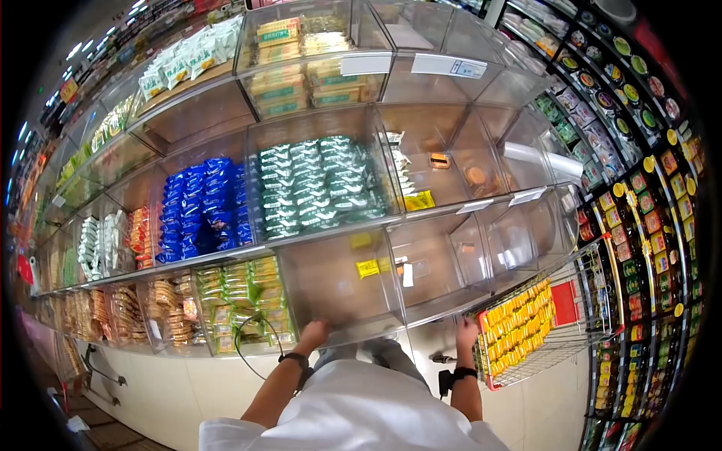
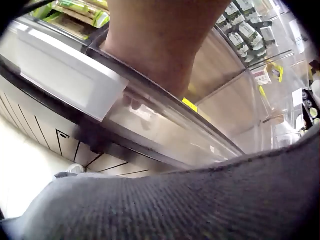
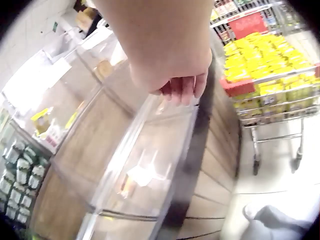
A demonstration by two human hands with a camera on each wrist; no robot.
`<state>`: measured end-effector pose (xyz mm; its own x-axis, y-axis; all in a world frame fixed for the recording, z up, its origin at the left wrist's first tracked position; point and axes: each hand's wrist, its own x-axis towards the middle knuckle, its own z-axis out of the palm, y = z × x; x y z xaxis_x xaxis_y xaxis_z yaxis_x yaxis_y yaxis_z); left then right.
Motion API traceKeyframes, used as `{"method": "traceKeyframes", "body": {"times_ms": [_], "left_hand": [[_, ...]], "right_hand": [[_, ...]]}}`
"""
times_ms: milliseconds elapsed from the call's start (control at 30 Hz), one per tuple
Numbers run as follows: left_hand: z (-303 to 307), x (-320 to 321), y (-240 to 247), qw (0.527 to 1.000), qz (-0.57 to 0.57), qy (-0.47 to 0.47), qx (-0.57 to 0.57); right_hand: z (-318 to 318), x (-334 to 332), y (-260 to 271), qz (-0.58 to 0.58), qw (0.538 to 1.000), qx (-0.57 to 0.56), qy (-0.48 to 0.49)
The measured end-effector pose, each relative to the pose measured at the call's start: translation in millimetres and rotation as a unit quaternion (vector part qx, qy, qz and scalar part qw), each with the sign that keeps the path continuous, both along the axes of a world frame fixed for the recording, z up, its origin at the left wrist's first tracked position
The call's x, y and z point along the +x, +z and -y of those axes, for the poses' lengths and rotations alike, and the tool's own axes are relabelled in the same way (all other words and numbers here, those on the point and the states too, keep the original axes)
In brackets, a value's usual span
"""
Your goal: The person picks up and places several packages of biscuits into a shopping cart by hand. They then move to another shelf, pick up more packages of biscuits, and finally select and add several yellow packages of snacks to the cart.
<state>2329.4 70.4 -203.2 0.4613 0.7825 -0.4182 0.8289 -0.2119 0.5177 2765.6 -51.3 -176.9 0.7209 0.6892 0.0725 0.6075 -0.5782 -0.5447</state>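
Observation:
My left hand [image 1: 314, 333] is at the front edge of a low clear bin [image 1: 338, 297], with its wrist crossing the front panel [image 2: 165, 112] in the left wrist view. A few fingertips [image 2: 132, 101] show through that panel; the rest of the hand is hidden. One yellow packet [image 1: 367, 268] lies in the bin. My right hand [image 1: 467, 331] hangs by the front rim of the neighbouring bins, close to the shopping cart [image 1: 541, 361]. In the right wrist view its fingers [image 3: 176, 92] bend loosely downward over the rim, and no item shows in them.
Yellow packets [image 1: 519, 327] fill much of the cart at the right. Bins ahead hold dark green packets [image 1: 320, 184] and blue packets [image 1: 203, 199]. Green-yellow packets [image 1: 244, 301] lie low on the left. Tall stocked shelves [image 1: 639, 203] stand along the right side.

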Motion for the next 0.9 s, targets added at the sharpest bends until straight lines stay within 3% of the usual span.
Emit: {"method": "traceKeyframes", "body": {"times_ms": [67,133,200,400,467,533,600,667,800,900], "left_hand": [[4,1,17,0.994,0.067,0.017,0.085],[9,5,36,0.989,0.066,0.040,0.123],[11,6,58,0.984,0.041,0.034,0.170],[-5,-15,78,0.925,-0.014,-0.058,0.376],[-15,-8,123,0.919,-0.067,-0.048,0.386],[-21,-23,104,0.929,-0.157,-0.042,0.332],[-28,-51,57,0.915,-0.134,-0.048,0.379],[-31,-59,47,0.926,-0.099,-0.039,0.362],[-42,-51,65,0.917,-0.120,-0.070,0.375],[-52,-35,101,0.901,-0.138,-0.107,0.397]], "right_hand": [[36,32,-30,0.008,0.999,0.028,-0.016],[58,45,-26,-0.085,0.984,-0.124,-0.091],[69,46,-20,-0.077,0.959,-0.229,-0.150],[87,77,-92,-0.081,0.927,-0.354,-0.093],[79,75,-90,-0.120,0.923,-0.359,-0.067],[68,73,-91,-0.145,0.921,-0.356,-0.067],[60,70,-88,-0.141,0.917,-0.367,-0.064],[60,71,-94,-0.126,0.918,-0.375,-0.040],[63,86,-94,-0.068,0.915,-0.380,-0.120],[58,90,-91,-0.107,0.914,-0.360,-0.155]]}}
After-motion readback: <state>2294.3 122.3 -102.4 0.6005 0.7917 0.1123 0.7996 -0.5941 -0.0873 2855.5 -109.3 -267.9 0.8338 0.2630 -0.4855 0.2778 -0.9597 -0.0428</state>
